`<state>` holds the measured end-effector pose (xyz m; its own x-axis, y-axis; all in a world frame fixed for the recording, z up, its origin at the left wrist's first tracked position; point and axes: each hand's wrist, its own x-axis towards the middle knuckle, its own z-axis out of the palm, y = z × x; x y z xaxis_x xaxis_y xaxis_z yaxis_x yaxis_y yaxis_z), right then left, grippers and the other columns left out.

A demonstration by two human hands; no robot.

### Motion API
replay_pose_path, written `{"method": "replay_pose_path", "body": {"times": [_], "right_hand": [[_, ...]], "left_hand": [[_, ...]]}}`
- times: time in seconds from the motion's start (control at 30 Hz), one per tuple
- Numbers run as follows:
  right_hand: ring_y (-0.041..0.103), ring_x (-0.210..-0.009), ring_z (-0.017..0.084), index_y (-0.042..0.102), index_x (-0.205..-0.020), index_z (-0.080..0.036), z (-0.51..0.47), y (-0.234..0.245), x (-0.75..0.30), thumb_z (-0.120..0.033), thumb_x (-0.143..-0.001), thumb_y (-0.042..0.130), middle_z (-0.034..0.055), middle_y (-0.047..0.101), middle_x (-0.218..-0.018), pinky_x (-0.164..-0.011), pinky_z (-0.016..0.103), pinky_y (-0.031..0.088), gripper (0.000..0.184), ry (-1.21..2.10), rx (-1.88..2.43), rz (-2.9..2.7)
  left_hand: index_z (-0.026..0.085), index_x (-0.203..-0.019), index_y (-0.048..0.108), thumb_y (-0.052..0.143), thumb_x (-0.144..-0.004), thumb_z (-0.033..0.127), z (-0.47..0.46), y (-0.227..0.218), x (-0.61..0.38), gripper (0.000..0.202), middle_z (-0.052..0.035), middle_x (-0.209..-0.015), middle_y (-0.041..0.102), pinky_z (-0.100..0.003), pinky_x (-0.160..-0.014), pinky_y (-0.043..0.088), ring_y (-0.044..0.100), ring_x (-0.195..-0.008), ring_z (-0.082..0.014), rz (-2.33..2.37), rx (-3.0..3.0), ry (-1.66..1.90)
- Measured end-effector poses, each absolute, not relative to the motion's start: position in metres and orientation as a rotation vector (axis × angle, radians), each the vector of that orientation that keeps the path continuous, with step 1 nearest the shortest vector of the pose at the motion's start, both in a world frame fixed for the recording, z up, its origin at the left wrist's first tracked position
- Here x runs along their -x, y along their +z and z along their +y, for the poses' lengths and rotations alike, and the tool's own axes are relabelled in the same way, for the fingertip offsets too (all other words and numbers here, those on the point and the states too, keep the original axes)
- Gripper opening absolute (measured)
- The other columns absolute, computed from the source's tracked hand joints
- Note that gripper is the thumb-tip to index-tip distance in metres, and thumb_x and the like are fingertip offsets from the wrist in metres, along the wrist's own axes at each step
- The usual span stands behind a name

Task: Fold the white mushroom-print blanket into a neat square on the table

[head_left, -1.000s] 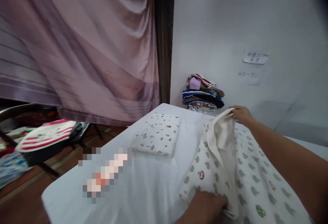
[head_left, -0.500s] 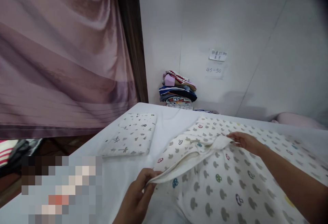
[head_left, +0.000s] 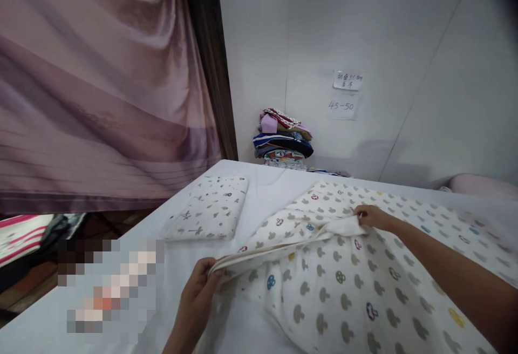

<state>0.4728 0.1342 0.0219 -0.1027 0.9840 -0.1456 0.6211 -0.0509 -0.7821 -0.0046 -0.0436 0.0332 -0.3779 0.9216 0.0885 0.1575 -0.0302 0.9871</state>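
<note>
A white cloth with grey and coloured mushroom prints (head_left: 343, 289) spreads over the right part of the white table. My left hand (head_left: 198, 289) pinches the near left end of its hemmed edge, lifted a little off the surface. Further along that edge, my right hand (head_left: 370, 218) grips a bunched bit of the fabric between thumb and fingers. Between both hands the edge runs as a raised, slightly slack fold. To the left lies a neatly folded white cloth with small grey prints (head_left: 208, 208), apart from my hands.
The white table (head_left: 259, 181) meets a pale wall bearing paper notes (head_left: 343, 107). Behind its far edge rises a pile of folded textiles (head_left: 283, 141). A pink curtain (head_left: 121, 100) hangs at left. A blurred-out patch (head_left: 111, 292) covers the table's near left.
My left hand has moved left, drawing the hem straighter and tauter. My right hand has closed more firmly on the fabric and shifted slightly left. The view has tilted a little.
</note>
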Motion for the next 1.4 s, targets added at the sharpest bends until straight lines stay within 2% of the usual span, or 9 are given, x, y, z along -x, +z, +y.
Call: {"method": "replay_pose_path", "body": {"times": [0.17,0.27,0.57,0.67,0.73,0.8,0.97,1.23,1.4], "right_hand": [[0.054,-0.062,0.013,0.05,-0.071,-0.021,0.135,0.052,-0.48,-0.047,-0.065,0.058,-0.001,0.056,-0.065,-0.058,0.025,0.046,0.028,0.873,1.554,-1.537],[0.055,-0.063,0.014,0.045,-0.075,-0.023,0.144,0.078,-0.474,-0.052,-0.072,0.051,-0.0001,0.056,-0.069,-0.059,0.026,0.048,0.031,0.77,1.512,-1.438],[0.042,-0.043,0.009,0.053,-0.068,-0.019,0.18,0.169,-0.437,-0.014,-0.067,0.06,-0.0034,0.045,-0.049,-0.045,0.023,0.035,0.008,0.433,1.863,-1.541],[0.042,-0.039,0.008,0.055,-0.074,-0.016,0.181,0.2,-0.421,-0.014,-0.075,0.053,-0.0021,0.049,-0.049,-0.045,0.023,0.039,0.003,0.573,1.866,-1.533],[0.044,-0.039,0.008,0.056,-0.083,-0.015,0.179,0.216,-0.409,-0.015,-0.081,0.047,0.0009,0.055,-0.055,-0.047,0.024,0.044,0.009,0.722,1.84,-1.496],[0.048,-0.042,0.009,0.055,-0.09,-0.013,0.176,0.225,-0.397,-0.014,-0.084,0.044,0.0053,0.061,-0.062,-0.051,0.027,0.049,0.013,0.862,1.812,-1.455],[0.064,-0.068,0.014,0.051,-0.098,-0.014,0.192,0.229,-0.355,-0.01,-0.088,0.037,0.0122,0.065,-0.084,-0.063,0.029,0.054,0.018,0.943,1.571,-1.378],[0.059,-0.075,0.008,0.054,-0.099,-0.011,0.27,0.227,-0.223,-0.007,-0.086,0.042,0.0095,0.061,-0.093,-0.07,0.026,0.051,0.018,0.843,1.236,-1.422],[0.058,-0.078,0.011,0.056,-0.099,-0.012,0.324,0.187,-0.138,-0.011,-0.084,0.041,0.009,0.061,-0.095,-0.062,0.022,0.05,0.021,0.829,1.21,-1.468]], "left_hand": [[0.019,-0.082,0.052,0.066,-0.064,0.056,-0.029,0.035,0.018,0.044,0.0023,-0.064,0.057,-0.021,-0.056,0.038,0.048,-0.061,-0.0133,1.583,-1.092,1.539],[0.019,-0.084,0.051,0.067,-0.061,0.056,-0.016,0.038,0.025,0.047,0.0032,-0.062,0.056,-0.021,-0.051,0.037,0.048,-0.056,-0.0125,1.549,-1.026,1.59],[0.02,-0.085,0.053,0.057,-0.07,0.051,0.003,0.052,0.045,0.035,0.0027,-0.065,0.057,-0.024,-0.056,0.04,0.052,-0.062,-0.0152,1.871,-1.218,1.712],[0.021,-0.082,0.052,0.056,-0.071,0.05,0.005,0.049,0.049,0.031,-0.0008,-0.077,0.063,-0.027,-0.067,0.044,0.058,-0.078,-0.0193,1.782,-1.316,1.699],[0.02,-0.083,0.054,0.057,-0.071,0.049,0.006,0.046,0.053,0.031,-0.0032,-0.088,0.064,-0.028,-0.073,0.045,0.057,-0.088,-0.0211,1.721,-1.337,1.704],[0.02,-0.083,0.056,0.058,-0.07,0.048,0.008,0.043,0.057,0.031,-0.0035,-0.089,0.063,-0.028,-0.071,0.045,0.057,-0.086,-0.0207,1.734,-1.316,1.716],[0.018,-0.076,0.054,0.06,-0.069,0.043,0.012,0.034,0.07,0.026,0.0017,-0.068,0.054,-0.024,-0.059,0.041,0.05,-0.065,-0.0142,1.718,-1.162,1.83],[0.018,-0.073,0.049,0.058,-0.07,0.035,0.008,0.003,0.09,0.02,0.0047,-0.064,0.047,-0.02,-0.056,0.036,0.044,-0.059,-0.0104,1.706,-0.875,1.948],[0.018,-0.072,0.048,0.057,-0.067,0.032,0.005,0.001,0.093,0.018,0.0054,-0.06,0.046,-0.019,-0.051,0.034,0.042,-0.054,-0.0092,1.706,-0.67,1.916]]}}
